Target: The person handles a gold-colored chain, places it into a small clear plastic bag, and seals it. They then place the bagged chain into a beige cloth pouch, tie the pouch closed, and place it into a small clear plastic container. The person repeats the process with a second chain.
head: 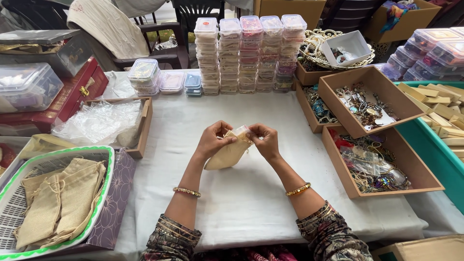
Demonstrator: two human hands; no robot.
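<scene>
Both hands were up over the white tablecloth (241, 193), and the small beige drawstring pouch (228, 153) hung between them, just in front of the stacked clear lidded boxes (249, 53). The left hand (212, 140) was pinched shut on the pouch's mouth, fingers curled over the rim. The right hand (263, 140) was closed too, gripping the opposite edge together with a small clear packet (243, 130) that sat right at the opening.

The risk, as I judged it: the mouth was only held open by fingertip pinches, so if either grip slackened the fabric could fold shut and the slippery packet could slide out onto the cloth instead of into the pouch.

Now the containers. To the right of the pouch, a brown cardboard tray (372, 99) held a tangle of metal jewellery; nearer the person, a second cardboard tray (382, 166) held more jewellery and clear bags. Left of the pouch, a shallow wooden tray (144, 125) was filled with crumpled clear plastic, and further left a white basket with a green rim (108, 169) carried a pile of matching beige pouches (60, 198). The stacked boxes behind showed coloured contents, too small to identify.
</scene>
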